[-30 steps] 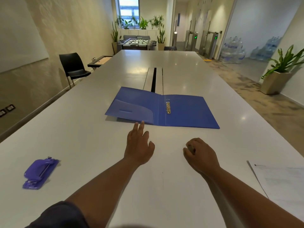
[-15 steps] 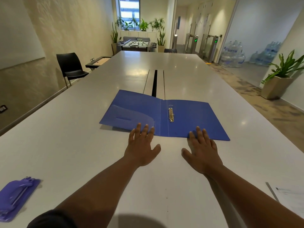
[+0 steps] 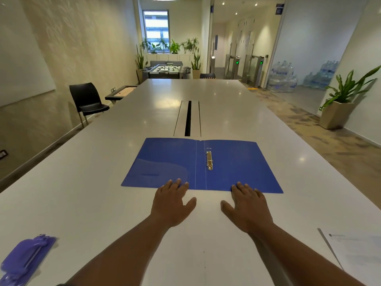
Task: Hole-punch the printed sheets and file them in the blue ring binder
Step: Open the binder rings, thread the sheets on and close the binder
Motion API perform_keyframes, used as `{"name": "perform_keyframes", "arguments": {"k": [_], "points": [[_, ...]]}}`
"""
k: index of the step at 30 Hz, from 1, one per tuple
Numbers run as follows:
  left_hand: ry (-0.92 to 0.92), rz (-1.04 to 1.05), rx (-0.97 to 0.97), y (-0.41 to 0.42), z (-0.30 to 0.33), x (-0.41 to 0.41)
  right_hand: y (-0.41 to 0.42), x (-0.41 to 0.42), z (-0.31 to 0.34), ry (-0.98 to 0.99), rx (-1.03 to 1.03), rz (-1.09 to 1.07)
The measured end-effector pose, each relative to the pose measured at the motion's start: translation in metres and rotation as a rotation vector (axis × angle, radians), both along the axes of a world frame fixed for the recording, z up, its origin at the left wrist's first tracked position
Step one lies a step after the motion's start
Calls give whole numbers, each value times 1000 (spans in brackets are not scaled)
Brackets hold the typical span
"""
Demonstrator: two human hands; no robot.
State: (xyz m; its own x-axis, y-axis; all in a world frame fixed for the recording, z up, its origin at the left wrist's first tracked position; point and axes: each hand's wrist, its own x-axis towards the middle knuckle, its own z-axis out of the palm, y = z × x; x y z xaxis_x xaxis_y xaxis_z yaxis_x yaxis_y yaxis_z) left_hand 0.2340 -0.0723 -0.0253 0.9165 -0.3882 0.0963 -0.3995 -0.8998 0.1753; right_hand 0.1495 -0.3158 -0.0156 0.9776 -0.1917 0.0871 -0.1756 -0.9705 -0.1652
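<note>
The blue ring binder [image 3: 169,162] lies open and flat on the white table [image 3: 103,203], its gold ring mechanism [image 3: 209,159] in the middle. My left hand [image 3: 172,203] lies flat with its fingertips on the binder's near edge, left of the spine. My right hand [image 3: 246,205] lies flat too, fingertips touching the near edge of the right cover. A purple hole punch [image 3: 22,259] sits at the near left. The printed sheets [image 3: 356,252] lie at the near right, partly cut off by the frame.
A dark cable slot [image 3: 188,118] runs down the table's middle just beyond the binder. A black chair [image 3: 86,102] stands off the table's left side. A potted plant [image 3: 340,104] stands on the floor at the right.
My right hand went from curled on the table to flat. Both hands reached forward onto the binder's near edge, and the binder now lies squarer to me.
</note>
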Motion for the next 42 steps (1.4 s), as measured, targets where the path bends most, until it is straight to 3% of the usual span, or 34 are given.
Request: {"name": "perform_keyframes", "arguments": {"k": [13, 17, 24, 28, 31, 36, 42], "points": [[-175, -41, 67, 44, -1, -116, 31, -123, 4, -197, 70, 24], [-140, -53, 72, 54, -1, -141, 41, -152, 4, -244, 37, 31], [58, -125, -147, 63, 3, -176, 59, -188, 6, -279, 8, 18], [-32, -161, -182, 69, 10, -188, 78, -195, 17, -243, -5, -54], [-118, -181, -153, 75, 14, -192, 85, -194, 20, -101, 21, -45], [-108, -226, -152, 81, 12, -200, 88, -185, 22, -24, 16, -31], [-79, -226, -182, 90, 12, -219, 87, -155, 34, -35, 166, 16]]}}
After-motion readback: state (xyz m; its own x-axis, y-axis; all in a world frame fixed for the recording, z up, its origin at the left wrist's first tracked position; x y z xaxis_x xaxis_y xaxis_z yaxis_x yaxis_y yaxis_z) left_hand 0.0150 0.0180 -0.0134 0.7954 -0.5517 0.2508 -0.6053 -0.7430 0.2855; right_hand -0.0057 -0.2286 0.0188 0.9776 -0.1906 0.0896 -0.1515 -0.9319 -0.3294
